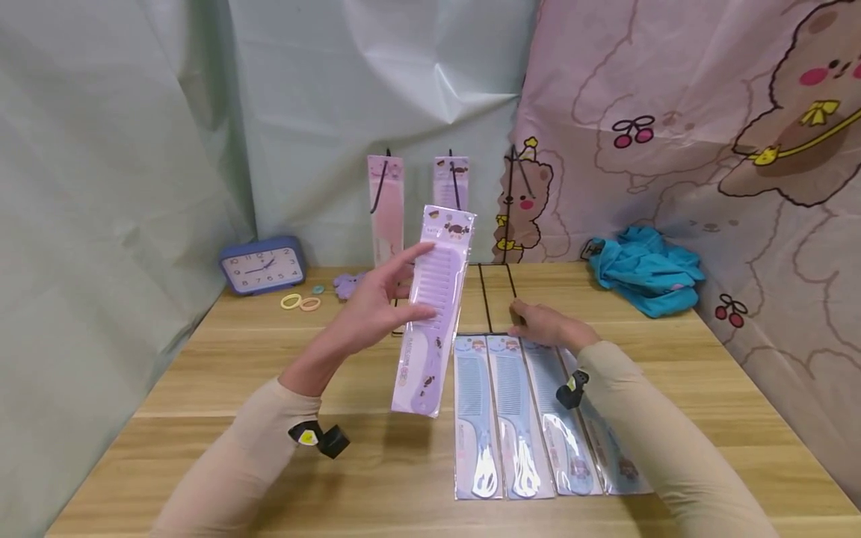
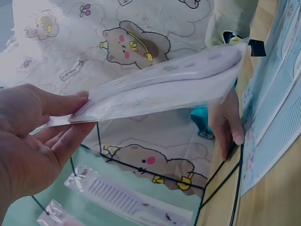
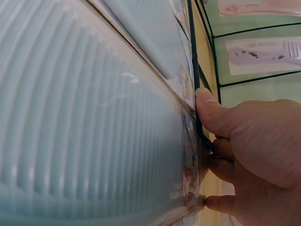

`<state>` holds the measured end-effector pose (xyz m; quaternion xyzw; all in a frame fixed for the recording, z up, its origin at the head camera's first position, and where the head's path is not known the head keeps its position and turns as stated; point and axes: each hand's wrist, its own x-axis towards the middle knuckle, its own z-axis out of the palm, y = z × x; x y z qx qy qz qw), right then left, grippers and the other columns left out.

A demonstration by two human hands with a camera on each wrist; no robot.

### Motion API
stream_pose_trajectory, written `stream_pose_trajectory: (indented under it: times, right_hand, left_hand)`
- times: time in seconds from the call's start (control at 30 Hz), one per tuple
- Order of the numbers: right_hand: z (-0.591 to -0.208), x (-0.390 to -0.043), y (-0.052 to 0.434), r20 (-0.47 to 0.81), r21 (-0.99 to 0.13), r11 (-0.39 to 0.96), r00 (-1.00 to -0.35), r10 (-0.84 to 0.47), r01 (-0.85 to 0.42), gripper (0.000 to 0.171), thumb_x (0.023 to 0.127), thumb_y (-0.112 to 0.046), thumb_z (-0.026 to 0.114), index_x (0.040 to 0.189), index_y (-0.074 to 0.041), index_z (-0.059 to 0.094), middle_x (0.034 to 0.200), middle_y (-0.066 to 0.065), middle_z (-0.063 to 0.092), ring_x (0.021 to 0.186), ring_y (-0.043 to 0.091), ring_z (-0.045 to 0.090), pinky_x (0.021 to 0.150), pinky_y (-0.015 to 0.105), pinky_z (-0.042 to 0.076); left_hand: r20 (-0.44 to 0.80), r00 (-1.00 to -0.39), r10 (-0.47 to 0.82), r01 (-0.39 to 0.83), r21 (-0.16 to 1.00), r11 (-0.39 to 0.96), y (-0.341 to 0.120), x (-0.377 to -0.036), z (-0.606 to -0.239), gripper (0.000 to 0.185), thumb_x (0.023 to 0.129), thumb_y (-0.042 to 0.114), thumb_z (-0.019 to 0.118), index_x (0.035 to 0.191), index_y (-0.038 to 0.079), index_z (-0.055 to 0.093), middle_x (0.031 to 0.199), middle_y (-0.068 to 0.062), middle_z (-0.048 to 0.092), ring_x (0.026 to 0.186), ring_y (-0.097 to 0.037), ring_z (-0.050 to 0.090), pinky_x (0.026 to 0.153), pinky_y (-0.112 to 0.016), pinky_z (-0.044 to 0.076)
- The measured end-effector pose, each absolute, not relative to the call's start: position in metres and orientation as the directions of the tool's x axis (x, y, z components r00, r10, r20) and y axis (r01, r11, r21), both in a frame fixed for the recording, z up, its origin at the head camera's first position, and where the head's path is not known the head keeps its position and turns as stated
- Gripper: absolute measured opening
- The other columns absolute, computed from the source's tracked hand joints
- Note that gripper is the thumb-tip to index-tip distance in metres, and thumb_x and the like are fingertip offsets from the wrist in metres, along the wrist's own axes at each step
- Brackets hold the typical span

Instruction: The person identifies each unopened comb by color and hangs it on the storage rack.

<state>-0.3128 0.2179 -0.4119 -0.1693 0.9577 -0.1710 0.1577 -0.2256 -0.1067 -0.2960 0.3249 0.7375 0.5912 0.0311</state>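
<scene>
My left hand (image 1: pixel 377 306) holds a purple comb (image 1: pixel 437 291) in a clear packet, raised and tilted in front of the rack. In the left wrist view the thumb lies on one face of the packet and the fingers are behind it. With my right hand (image 1: pixel 548 325) I grip the front corner of a black wire rack (image 1: pixel 486 299); in the right wrist view the thumb (image 3: pixel 211 110) presses on the wire and fingertips sit below the corner. A packaged pink comb (image 1: pixel 387 213) and another purple comb (image 1: pixel 451 179) hang from the rack's hooks.
Several packaged blue combs (image 1: pixel 514 411) lie side by side before the rack, partly under my right forearm. A blue clock (image 1: pixel 264 265), hair ties (image 1: pixel 291 301) and a small purple item (image 1: pixel 348 285) are at the back left. Crumpled turquoise cloth (image 1: pixel 647 269) lies back right.
</scene>
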Motion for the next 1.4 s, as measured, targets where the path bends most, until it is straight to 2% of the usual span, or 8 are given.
stream_pose_trajectory:
  times: [0.1, 0.3, 0.73, 0.93, 1.1, 1.2, 1.33, 1.4]
  right_hand:
    - [-0.412, -0.313, 0.218, -0.248, -0.387, 0.884, -0.893, -0.375, -0.263, 0.065, 0.104, -0.035, 0.056, 0.157, -0.008, 0.03, 0.148, 0.024, 0.046, 0.133, 0.04, 0.047, 0.109, 0.055, 0.038]
    - [-0.411, -0.313, 0.218, -0.233, -0.386, 0.877, -0.889, -0.394, -0.288, 0.06, 0.104, -0.033, 0.056, 0.153, -0.007, 0.035, 0.141, 0.024, 0.052, 0.125, 0.037, 0.054, 0.105, 0.055, 0.042]
    - [-0.412, -0.314, 0.22, -0.24, -0.369, 0.884, -0.89, -0.388, -0.286, 0.066, 0.104, -0.035, 0.055, 0.157, -0.006, 0.029, 0.148, 0.025, 0.045, 0.134, 0.041, 0.046, 0.109, 0.056, 0.037]
    - [-0.413, -0.314, 0.219, -0.231, -0.352, 0.888, -0.892, -0.388, -0.295, 0.066, 0.104, -0.034, 0.055, 0.156, -0.004, 0.029, 0.147, 0.027, 0.046, 0.133, 0.042, 0.047, 0.109, 0.055, 0.037]
    - [-0.413, -0.314, 0.219, -0.245, -0.347, 0.896, -0.895, -0.373, -0.278, 0.069, 0.104, -0.035, 0.055, 0.158, -0.004, 0.025, 0.15, 0.027, 0.042, 0.137, 0.043, 0.042, 0.112, 0.055, 0.034]
    - [-0.412, -0.314, 0.219, -0.243, -0.35, 0.894, -0.894, -0.375, -0.28, 0.069, 0.104, -0.034, 0.055, 0.158, -0.003, 0.025, 0.149, 0.028, 0.043, 0.136, 0.043, 0.043, 0.111, 0.055, 0.034]
    - [-0.412, -0.314, 0.22, -0.229, -0.358, 0.885, -0.892, -0.391, -0.296, 0.066, 0.104, -0.032, 0.055, 0.156, -0.003, 0.028, 0.144, 0.029, 0.048, 0.131, 0.043, 0.048, 0.108, 0.056, 0.038]
    - [-0.412, -0.313, 0.22, -0.226, -0.362, 0.882, -0.89, -0.397, -0.301, 0.066, 0.104, -0.032, 0.055, 0.156, -0.002, 0.027, 0.144, 0.029, 0.047, 0.13, 0.043, 0.048, 0.108, 0.056, 0.038]
  left_hand:
    - [0.33, -0.799, 0.503, 0.42, 0.904, 0.074, -0.1, -0.23, -0.296, 0.089, 0.086, -0.006, 0.074, 0.157, 0.026, 0.032, 0.136, -0.016, 0.058, 0.106, -0.032, 0.068, 0.075, -0.045, 0.06]
    - [0.293, -0.831, 0.472, 0.359, 0.932, 0.052, -0.092, -0.238, -0.297, 0.095, 0.084, -0.007, 0.075, 0.157, 0.034, 0.031, 0.142, -0.015, 0.055, 0.108, -0.034, 0.067, 0.078, -0.046, 0.06]
    - [0.242, -0.863, 0.443, 0.291, 0.956, 0.044, -0.082, -0.251, -0.297, 0.098, 0.082, -0.01, 0.074, 0.158, 0.032, 0.028, 0.145, -0.019, 0.05, 0.11, -0.034, 0.066, 0.078, -0.044, 0.06]
    - [0.254, -0.874, 0.414, 0.322, 0.941, 0.101, -0.076, -0.266, -0.297, 0.092, 0.086, -0.009, 0.071, 0.158, 0.028, 0.028, 0.128, -0.024, 0.058, 0.102, -0.034, 0.069, 0.077, -0.041, 0.06]
    - [0.27, -0.873, 0.405, 0.348, 0.928, 0.131, -0.071, -0.283, -0.297, 0.09, 0.088, -0.013, 0.062, 0.159, 0.029, 0.025, 0.132, -0.023, 0.052, 0.102, -0.034, 0.066, 0.078, -0.038, 0.06]
    - [0.268, -0.879, 0.395, 0.346, 0.927, 0.143, -0.067, -0.295, -0.297, 0.091, 0.089, -0.013, 0.059, 0.159, 0.031, 0.023, 0.133, -0.023, 0.05, 0.096, -0.031, 0.066, 0.071, -0.033, 0.06]
    - [0.265, -0.893, 0.364, 0.347, 0.92, 0.181, -0.062, -0.311, -0.295, 0.091, 0.09, -0.011, 0.061, 0.159, 0.034, 0.023, 0.128, -0.021, 0.049, 0.077, -0.025, 0.062, 0.058, -0.026, 0.053]
    - [0.264, -0.902, 0.342, 0.344, 0.917, 0.2, -0.06, -0.319, -0.294, 0.091, 0.089, -0.01, 0.062, 0.159, 0.034, 0.023, 0.125, -0.02, 0.049, 0.074, -0.024, 0.061, 0.057, -0.026, 0.052]
